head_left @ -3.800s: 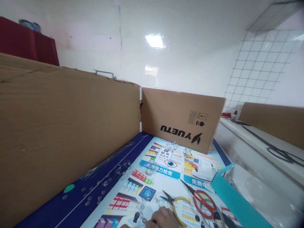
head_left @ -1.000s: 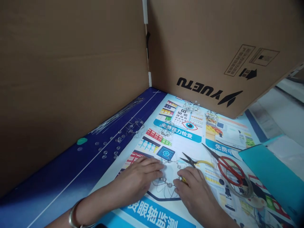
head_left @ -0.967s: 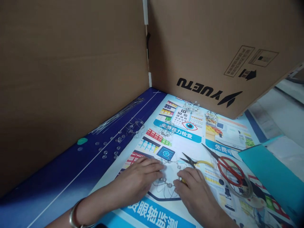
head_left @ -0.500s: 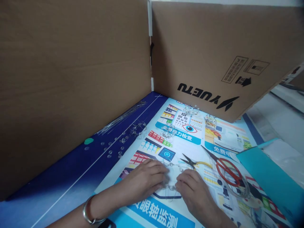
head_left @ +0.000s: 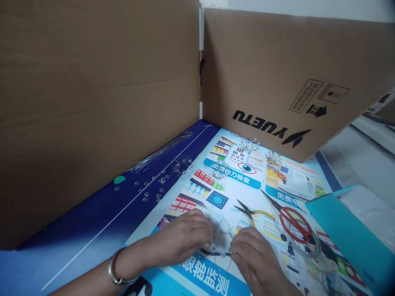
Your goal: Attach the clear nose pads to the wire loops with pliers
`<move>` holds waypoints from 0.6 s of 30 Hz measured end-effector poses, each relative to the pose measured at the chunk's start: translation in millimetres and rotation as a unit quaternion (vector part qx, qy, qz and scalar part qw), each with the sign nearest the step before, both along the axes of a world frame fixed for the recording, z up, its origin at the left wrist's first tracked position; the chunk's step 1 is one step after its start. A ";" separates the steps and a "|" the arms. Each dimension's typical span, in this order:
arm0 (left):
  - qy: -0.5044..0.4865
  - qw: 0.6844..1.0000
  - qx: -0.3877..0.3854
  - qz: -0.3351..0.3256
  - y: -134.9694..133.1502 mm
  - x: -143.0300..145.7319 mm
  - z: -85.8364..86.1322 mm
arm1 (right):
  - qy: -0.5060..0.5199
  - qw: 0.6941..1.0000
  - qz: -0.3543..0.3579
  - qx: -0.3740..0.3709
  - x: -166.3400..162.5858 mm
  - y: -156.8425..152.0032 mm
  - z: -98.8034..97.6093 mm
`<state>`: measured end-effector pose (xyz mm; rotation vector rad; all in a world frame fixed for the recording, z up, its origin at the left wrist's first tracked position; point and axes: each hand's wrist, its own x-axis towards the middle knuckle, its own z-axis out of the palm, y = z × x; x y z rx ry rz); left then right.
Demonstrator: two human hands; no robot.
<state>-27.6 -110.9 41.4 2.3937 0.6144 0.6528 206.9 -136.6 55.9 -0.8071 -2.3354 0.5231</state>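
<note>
A thin wire piece strung with clear beads (head_left: 213, 247) stretches between my two hands, with fine wire loops rising above it. My left hand (head_left: 185, 236), with a silver bangle at the wrist, pinches its left side. On the other side, the fingertips of my right hand (head_left: 254, 253) are pressed together on the wire. My fingers partly hide the beads, and the thin strands are hard to follow. Just beyond my right hand lie small pliers (head_left: 247, 209) with yellow handles. Red-handled scissors (head_left: 296, 226) rest to their right, over a clear round coil (head_left: 313, 246).
Loose clear beads (head_left: 145, 195) and a green disc (head_left: 119, 179) lie on the dark blue strip. Straight wires (head_left: 160, 152) run beside the left cardboard wall (head_left: 101, 102). Several beaded wire pieces (head_left: 219, 172) sit farther back. A turquoise box (head_left: 348, 234) stands at right.
My hands have shifted slightly down with the beaded wire, and its lower beads and upper loops show more clearly. The whole view has tilted a little.
</note>
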 end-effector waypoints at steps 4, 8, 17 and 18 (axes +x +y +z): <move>-0.027 0.989 -0.147 0.000 -9.2 -0.3 18.6 | 0.039 0.990 -0.023 -0.134 0.8 -7.0 23.7; -0.120 0.886 -0.445 0.044 -9.3 7.2 22.6 | 0.072 0.924 -0.080 -0.366 2.5 -1.0 30.1; -0.273 0.729 -0.603 0.174 14.5 14.4 -17.2 | 0.105 0.805 -0.201 -0.548 -11.2 49.5 -18.3; -0.276 0.732 -0.598 0.173 15.0 13.1 -18.4 | 0.099 0.807 -0.207 -0.544 -12.0 50.9 -20.4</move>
